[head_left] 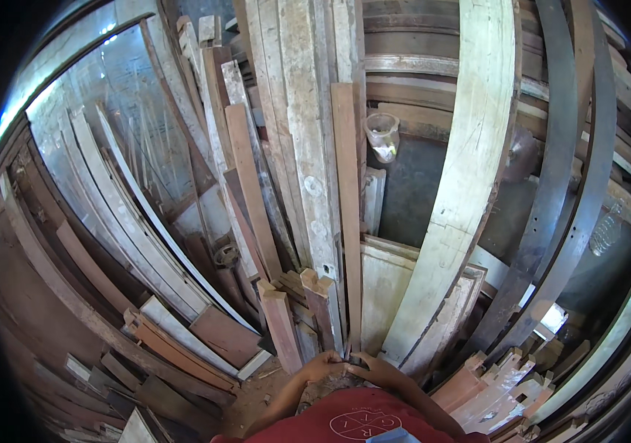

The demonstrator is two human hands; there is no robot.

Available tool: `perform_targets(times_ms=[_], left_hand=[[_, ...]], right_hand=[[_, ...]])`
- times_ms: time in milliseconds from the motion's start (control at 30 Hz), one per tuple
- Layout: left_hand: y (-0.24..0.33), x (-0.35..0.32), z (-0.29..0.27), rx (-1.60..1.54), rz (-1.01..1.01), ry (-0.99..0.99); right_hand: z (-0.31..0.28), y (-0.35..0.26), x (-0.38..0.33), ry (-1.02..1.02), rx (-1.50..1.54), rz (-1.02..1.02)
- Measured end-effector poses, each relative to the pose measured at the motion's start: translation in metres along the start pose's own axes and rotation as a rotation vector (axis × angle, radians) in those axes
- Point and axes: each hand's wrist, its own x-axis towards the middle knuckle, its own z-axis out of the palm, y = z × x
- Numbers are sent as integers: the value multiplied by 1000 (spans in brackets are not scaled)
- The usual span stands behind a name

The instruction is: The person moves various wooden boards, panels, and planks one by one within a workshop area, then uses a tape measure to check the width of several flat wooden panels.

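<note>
Our red shirt (293,421) shows below the brown plank (346,192), our left hand (323,367) and right hand (376,371) near the plank's foot; whether fingers clamp anything, we cannot tell.

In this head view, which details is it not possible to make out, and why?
Head view: anything held between the bare left hand and the bare right hand is too small, and partly covered by them, to identify.
Head view: the far end of the wide, white-painted wooden board is cut off by the top edge.
Head view: the contents of the clear plastic cup are too small to identify.
</note>
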Motion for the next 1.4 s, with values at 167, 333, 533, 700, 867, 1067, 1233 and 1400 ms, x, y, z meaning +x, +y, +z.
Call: perform_targets(times_ms=[167,333,533,700,867,1067,1233,1400], left_hand=[[34,-3,1,-43,-85,98],[37,-8,-10,-175,-10,75],[58,-7,-9,-220,7,236],[46,-1,-16,-125,57,159],[64,-3,-9,-145,29,183],[57,15,-43,-24,197,326],[120,50,-65,-150,276,548],[151,105,-72,-219,348,507]], right_hand=[[2,26,3,49,-26,2],[-4,9,-4,34,-35,-24],[-6,21,-7,127,-77,-44],[0,37,0,76,-90,-34],[-4,33,-10,109,-50,-25],[-4,61,-19,208,-12,-9],[-42,47,-90,468,-106,158],[-59,28,-177,519,54,410]])
